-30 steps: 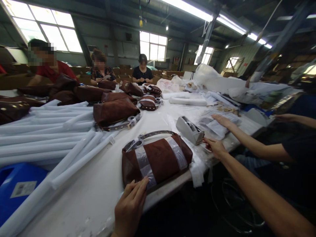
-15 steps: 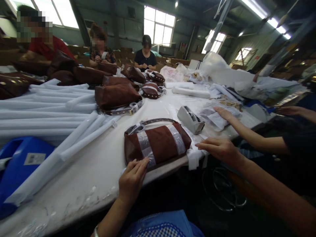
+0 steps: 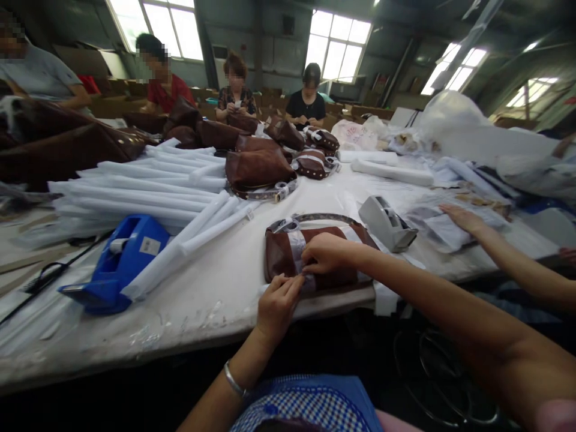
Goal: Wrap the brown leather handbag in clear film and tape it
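Observation:
A brown handbag (image 3: 281,258) with clear wrap bands and a studded strap lies at the near edge of the white table (image 3: 225,288). My left hand (image 3: 279,303) pinches the lower end of a wrap band (image 3: 296,246) at the bag's front. My right hand (image 3: 326,252) rests on top of the bag, fingers curled on the same band. Both hands touch the bag.
A grey tape dispenser (image 3: 389,223) stands right of the bag, a blue one (image 3: 119,261) to the left. White paper rolls (image 3: 148,192) and more brown bags (image 3: 258,168) fill the table's middle. A co-worker's hand (image 3: 463,217) presses packets on the right. Several people sit at the far side.
My right hand has moved from the table edge on the right onto the bag's top. My left hand has stayed at the bag's front. The view has swung left.

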### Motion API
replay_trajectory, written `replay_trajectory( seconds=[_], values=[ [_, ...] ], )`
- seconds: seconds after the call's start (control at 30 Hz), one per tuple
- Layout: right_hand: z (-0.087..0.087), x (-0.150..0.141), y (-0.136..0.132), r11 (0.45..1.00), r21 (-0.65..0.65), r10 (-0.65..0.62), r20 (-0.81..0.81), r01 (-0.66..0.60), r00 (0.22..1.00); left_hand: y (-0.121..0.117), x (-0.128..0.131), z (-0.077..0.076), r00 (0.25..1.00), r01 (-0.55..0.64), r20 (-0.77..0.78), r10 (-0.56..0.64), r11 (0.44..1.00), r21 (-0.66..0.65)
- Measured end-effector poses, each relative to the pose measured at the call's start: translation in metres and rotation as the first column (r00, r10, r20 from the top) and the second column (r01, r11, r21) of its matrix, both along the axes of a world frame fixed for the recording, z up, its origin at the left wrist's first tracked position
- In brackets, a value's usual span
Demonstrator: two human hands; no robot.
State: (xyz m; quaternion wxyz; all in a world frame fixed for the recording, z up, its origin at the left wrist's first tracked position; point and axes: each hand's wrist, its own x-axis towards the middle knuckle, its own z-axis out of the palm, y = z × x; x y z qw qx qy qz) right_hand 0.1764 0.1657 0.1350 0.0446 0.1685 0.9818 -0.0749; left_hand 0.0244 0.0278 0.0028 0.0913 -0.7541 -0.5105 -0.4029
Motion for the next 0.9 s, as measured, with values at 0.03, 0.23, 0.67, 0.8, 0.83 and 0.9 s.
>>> replay_trajectory(
  seconds=[0.03, 0.23, 0.67, 0.8, 0.83, 0.9],
  values=[
    [0.000, -0.008, 0.003, 0.998, 0.055, 0.005, 0.072, -0.009, 0.997, 0.000, 0.000, 0.000, 1.000, 0.003, 0.001, -0.003, 1.000, 0.003],
    [-0.003, -0.040, 0.007, 0.971, 0.237, -0.042, 0.296, -0.031, 0.954, 0.000, 0.000, -0.001, 1.000, 0.016, -0.014, -0.016, 0.999, 0.036],
    [0.016, -0.032, 0.057, 0.929, 0.260, -0.326, 0.248, 0.262, 0.912, 0.002, -0.001, -0.004, 0.999, 0.038, -0.006, -0.038, 0.999, 0.017],
    [-0.006, -0.010, 0.045, 0.913, 0.189, -0.361, -0.046, 0.363, 0.931, 0.003, 0.000, -0.004, 0.999, 0.040, 0.000, -0.040, 0.999, 0.016],
    [-0.014, -0.005, 0.041, 0.917, 0.168, -0.343, -0.126, 0.361, 0.931, 0.003, -0.001, -0.004, 0.999, 0.040, 0.001, -0.040, 0.999, 0.017],
    [-0.030, 0.005, 0.037, 0.932, 0.106, -0.311, -0.262, 0.348, 0.914, 0.002, -0.002, -0.004, 0.999, 0.043, 0.004, -0.043, 0.999, 0.016]
  ],
)
